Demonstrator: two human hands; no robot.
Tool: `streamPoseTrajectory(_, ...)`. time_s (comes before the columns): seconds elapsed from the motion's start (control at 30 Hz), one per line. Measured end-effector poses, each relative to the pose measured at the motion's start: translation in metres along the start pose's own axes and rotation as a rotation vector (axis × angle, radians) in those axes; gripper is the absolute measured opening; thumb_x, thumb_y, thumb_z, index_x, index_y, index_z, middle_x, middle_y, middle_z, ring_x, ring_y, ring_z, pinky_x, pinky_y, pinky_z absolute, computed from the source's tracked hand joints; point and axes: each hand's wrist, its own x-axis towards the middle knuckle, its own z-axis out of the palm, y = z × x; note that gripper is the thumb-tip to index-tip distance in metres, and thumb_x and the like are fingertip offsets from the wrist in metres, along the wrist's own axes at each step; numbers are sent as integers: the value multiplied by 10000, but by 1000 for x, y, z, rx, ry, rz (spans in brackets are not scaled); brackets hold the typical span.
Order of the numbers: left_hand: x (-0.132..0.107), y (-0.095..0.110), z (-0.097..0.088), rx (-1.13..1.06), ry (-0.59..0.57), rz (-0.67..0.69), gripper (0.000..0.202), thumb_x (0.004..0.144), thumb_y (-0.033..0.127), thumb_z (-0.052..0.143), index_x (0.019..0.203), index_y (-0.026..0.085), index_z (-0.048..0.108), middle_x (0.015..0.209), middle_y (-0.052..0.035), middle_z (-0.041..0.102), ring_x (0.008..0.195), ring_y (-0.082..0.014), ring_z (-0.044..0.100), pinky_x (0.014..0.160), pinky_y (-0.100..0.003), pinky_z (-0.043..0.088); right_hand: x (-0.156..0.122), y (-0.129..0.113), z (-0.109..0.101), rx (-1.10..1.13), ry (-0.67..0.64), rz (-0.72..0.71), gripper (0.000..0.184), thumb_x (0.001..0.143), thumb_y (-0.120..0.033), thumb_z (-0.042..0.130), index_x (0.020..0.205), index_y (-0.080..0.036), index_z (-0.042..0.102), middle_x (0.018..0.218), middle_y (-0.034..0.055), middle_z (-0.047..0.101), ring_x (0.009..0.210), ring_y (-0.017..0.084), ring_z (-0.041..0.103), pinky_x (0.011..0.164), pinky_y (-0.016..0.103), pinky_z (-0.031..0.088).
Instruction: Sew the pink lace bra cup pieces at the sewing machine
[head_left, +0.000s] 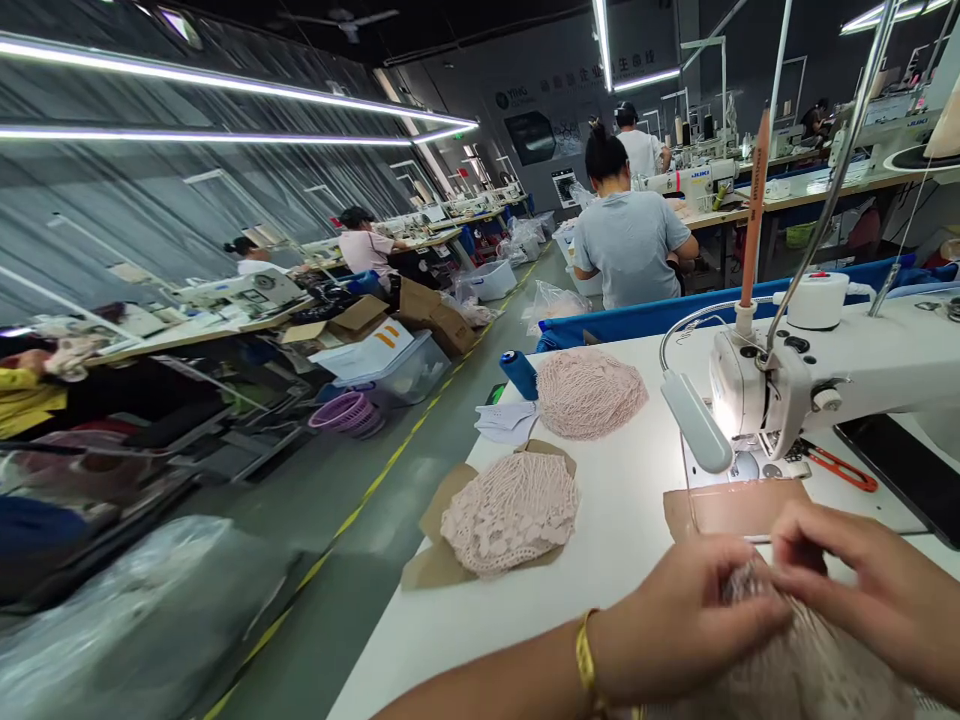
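At the lower right, my left hand [697,620] and my right hand [862,580] pinch a piece of pale pink lace fabric [814,650] between them. Its lower part is blurred by motion. A yellow band circles my left wrist. Just beyond my hands is the lit needle area of a white sewing machine [817,370]. To the left on the white table, one pale lace piece [517,510] rests on brown card, and a pink lace stack [591,393] lies behind it.
A blue thread cone [519,375] and white folded paper [506,421] are at the table's left edge. Red-handled snips [840,465] and a black phone [904,475] lie right of the needle. A person in grey [630,245] sits ahead. A plastic-wrapped bundle [142,620] stands on the floor left.
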Motion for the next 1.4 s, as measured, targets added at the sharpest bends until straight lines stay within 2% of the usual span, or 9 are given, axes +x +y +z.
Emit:
streamPoseTrajectory(0.13,32,-28,-6,547,254,56,149,943,218,684,823,180,603,872,-13,632,828,-184,536,805,-330,453,49,35,11,-202,34,146,239,993,-387,516,812,-246,584,778,12,649,765,225,602,697,335,449)
streamPoseTrajectory(0.27,39,-44,-4,906,463,158,226,891,287,787,1029,184,642,1127,-102,666,998,-283,575,875,-421,459,67,49,17,-268,96,134,232,956,-372,478,781,-249,565,836,41,673,782,244,624,698,354,471)
streamPoseTrajectory(0.37,35,-50,-3,1045,472,355,45,979,230,683,984,203,648,1050,-62,685,957,-252,591,861,-415,424,67,49,17,-287,108,144,248,972,-377,471,775,-252,556,776,30,660,714,235,625,648,343,469)
streamPoseTrajectory(0.5,36,-57,-5,1072,372,482,140,1057,228,584,940,194,653,940,-24,696,859,-211,593,770,-385,414,62,50,12,-311,106,131,254,1014,-394,435,885,-250,600,875,49,713,750,245,668,662,356,507)
streamPoseTrajectory(0.73,42,-54,-7,1072,392,474,166,1049,263,600,913,179,642,906,-29,667,794,-204,587,725,-375,450,40,65,4,-457,51,-198,282,1116,-259,375,1087,-268,656,1108,70,704,916,231,688,796,377,550)
streamPoseTrajectory(0.9,43,-55,-4,1048,418,455,184,1053,295,601,914,179,637,938,-40,675,821,-217,601,727,-385,492,39,73,6,-540,37,-304,333,1101,-168,367,1198,-274,667,1218,82,681,979,224,699,802,367,580)
streamPoseTrajectory(1.03,42,-56,-1,1071,405,412,178,1062,316,588,984,171,654,982,-69,689,863,-246,617,747,-410,528,45,68,4,-568,67,-334,361,1085,-165,370,1157,-251,713,1134,87,716,922,225,707,754,345,597)
streamPoseTrajectory(1.2,43,-51,1,1100,392,360,186,1033,336,644,1019,151,657,1010,-86,688,874,-266,628,732,-426,555,47,75,3,-626,171,-296,383,1074,-242,415,1220,-313,761,1084,87,742,926,260,723,752,370,620)
streamPoseTrajectory(1.4,47,-48,4,1109,431,319,157,1008,314,679,1029,159,662,1005,-98,696,904,-288,648,758,-450,586,48,99,7,-730,258,-309,413,1093,-292,409,1331,-313,745,1181,128,731,1092,328,715,898,495,623)
